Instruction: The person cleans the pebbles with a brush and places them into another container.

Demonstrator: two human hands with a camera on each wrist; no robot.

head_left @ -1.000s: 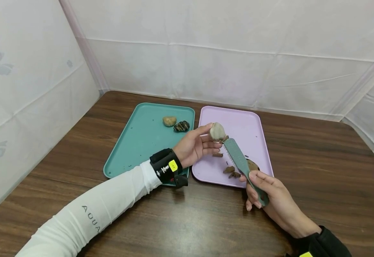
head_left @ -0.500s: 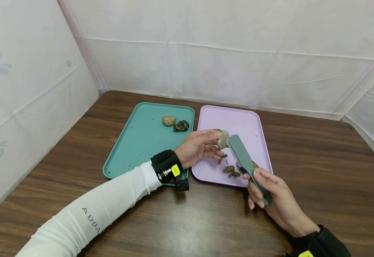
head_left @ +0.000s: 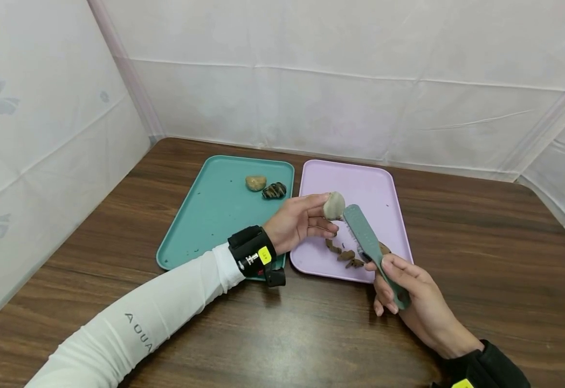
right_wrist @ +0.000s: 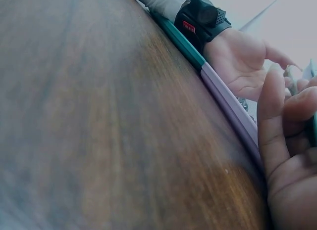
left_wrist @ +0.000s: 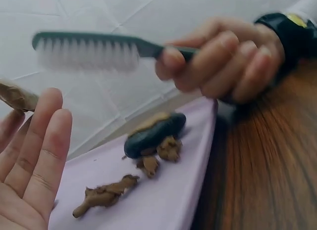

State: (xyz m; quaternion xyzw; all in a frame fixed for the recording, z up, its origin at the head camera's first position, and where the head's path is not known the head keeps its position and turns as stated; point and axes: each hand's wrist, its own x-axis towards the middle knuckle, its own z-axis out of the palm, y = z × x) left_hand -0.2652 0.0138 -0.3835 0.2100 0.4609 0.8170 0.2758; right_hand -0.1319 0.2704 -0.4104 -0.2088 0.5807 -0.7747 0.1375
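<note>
My left hand pinches a pale grey stone between thumb and fingers above the lilac tray. In the left wrist view the edge of that stone shows brown smears. My right hand grips the handle of a green brush with white bristles. The brush head is held up close to the stone's right side, bristles facing it. Below, on the lilac tray, lie lumps of brown clay-like matter and a dark stone with a brown coating on top, mostly hidden in the head view.
A teal tray stands left of the lilac one. On it sit a tan stone and a dark striped stone, with small dark crumbs about. Both trays rest on a brown wooden table, with white sheeting behind.
The left hand has moved the stone slightly right and down, turning it edge-on and back. A brown piece beneath it has dropped to the lilac tray. The brush has shifted a little right.
</note>
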